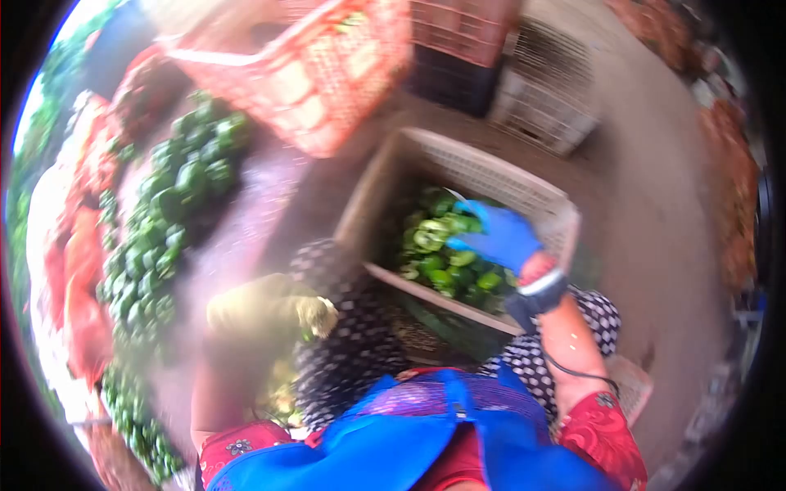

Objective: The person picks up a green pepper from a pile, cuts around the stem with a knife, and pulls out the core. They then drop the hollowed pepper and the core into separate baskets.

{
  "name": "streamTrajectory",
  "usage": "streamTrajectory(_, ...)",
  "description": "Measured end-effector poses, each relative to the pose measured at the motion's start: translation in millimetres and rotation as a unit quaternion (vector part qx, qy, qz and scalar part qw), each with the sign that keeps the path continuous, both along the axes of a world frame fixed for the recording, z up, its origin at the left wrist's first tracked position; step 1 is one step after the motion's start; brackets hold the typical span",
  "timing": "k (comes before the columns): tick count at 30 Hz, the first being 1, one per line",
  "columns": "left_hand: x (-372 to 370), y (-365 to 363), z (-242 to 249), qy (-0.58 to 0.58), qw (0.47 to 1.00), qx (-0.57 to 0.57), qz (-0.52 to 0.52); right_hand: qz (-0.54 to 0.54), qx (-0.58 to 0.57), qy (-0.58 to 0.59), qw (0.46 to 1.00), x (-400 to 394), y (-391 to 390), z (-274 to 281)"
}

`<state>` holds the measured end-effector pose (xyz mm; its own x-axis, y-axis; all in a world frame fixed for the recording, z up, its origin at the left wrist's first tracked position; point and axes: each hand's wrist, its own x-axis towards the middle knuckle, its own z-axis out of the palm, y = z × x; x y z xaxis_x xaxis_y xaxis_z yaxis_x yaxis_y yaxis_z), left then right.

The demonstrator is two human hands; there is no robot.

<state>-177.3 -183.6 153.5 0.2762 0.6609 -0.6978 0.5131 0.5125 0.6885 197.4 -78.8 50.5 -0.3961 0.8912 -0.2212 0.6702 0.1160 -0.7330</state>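
My right hand (503,233), in a blue glove, is inside a pale plastic crate (503,168), just over a heap of green peppers (438,237). Some of the peppers look cut open, with pale insides. From its fingers sticks a thin, light blade (455,195), apparently a small knife; the handle is hidden. My left hand (270,311), in a pale yellow glove, is closed beside my left knee. A bit of green shows under its fingertips, too blurred to name. Below this hand lies a blurred pale yellow-green pile (282,393).
Whole green peppers (164,213) lie in a long heap at left, beside orange-red sacks (86,286). An orange crate (303,82) stands ahead, with a dark crate (454,78) and a whitish crate (544,106) to its right. Brown heaps line the far right.
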Motion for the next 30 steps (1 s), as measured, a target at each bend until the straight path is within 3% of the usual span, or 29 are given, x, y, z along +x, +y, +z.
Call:
streamTrajectory(1, -16.9, -14.9, 15.8, 0.081, 0.995, -0.025, 0.05, 0.004, 0.055, -0.1, 0.993, 0.9, -3.0, -5.7)
streamTrajectory(2, -28.5, -27.8, 28.7, 0.158, 0.984, -0.05, 0.069, 0.007, 0.075, -0.125, 0.989, 4.5, -4.2, -23.8)
streamTrajectory(3, -41.4, -35.5, 28.0, 0.257, 0.965, -0.045, -0.002, 0.008, 0.043, -0.151, 0.988, 10.1, 0.0, -41.1)
streamTrajectory(5, -66.1, -50.9, 0.7, 0.478, 0.843, -0.042, -0.245, -0.031, -0.029, -0.134, 0.99, 10.5, 2.9, -48.7)
streamTrajectory(7, -96.7, -44.6, -8.5, 0.456, 0.884, 0.066, -0.086, -0.057, -0.048, -0.049, 0.996, 3.5, 1.7, -52.9)
streamTrajectory(9, -129.9, -10.9, -21.7, 0.481, 0.865, 0.141, 0.005, -0.106, -0.111, 0.013, 0.988, -7.0, -4.7, -34.1)
streamTrajectory(11, -156.5, 34.5, -32.5, 0.559, 0.772, 0.281, 0.11, -0.114, -0.136, -0.003, 0.984, -9.3, -5.1, -36.4)
streamTrajectory(13, -172.1, 78.6, -27.1, 0.639, 0.688, 0.323, 0.12, -0.084, -0.122, -0.046, 0.988, -10.5, -4.3, -42.2)
streamTrajectory(15, -177.2, 116.2, -16.3, 0.744, 0.585, 0.323, -0.003, -0.084, -0.146, -0.027, 0.985, -16.2, -5.5, -42.4)
streamTrajectory(17, -197.8, 157.8, -31.8, 0.727, 0.612, 0.311, -0.01, -0.075, -0.156, -0.053, 0.984, -27.1, -6.7, -30.4)
streamTrajectory(19, -197.4, 176.8, -40.9, 0.707, 0.68, 0.193, -0.026, -0.041, -0.126, -0.063, 0.989, -25.1, -4.2, -44.8)
streamTrajectory(22, -185.8, 174.9, -43.9, 0.707, 0.668, 0.232, 0.008, -0.017, -0.101, -0.06, 0.993, -22.2, -4.7, -51.3)
streamTrajectory(24, -173.9, 163.9, -46.1, 0.64, 0.704, 0.29, 0.106, -0.032, -0.132, -0.017, 0.991, -24.7, -7.6, -40.8)
streamTrajectory(25, -166.1, 154.2, -46.9, 0.6, 0.718, 0.317, 0.153, -0.051, -0.167, 0.022, 0.984, -31.7, -8.6, -24.5)
streamTrajectory(28, -100.0, 115.7, -31.2, 0.322, 0.807, 0.435, 0.235, -0.074, -0.254, 0.178, 0.948, -40.7, -14.0, -18.3)
streamTrajectory(30, -27.6, 95.2, -0.1, 0.163, 0.859, 0.417, 0.25, -0.051, -0.272, 0.277, 0.92, -38.6, -13.7, -33.5)
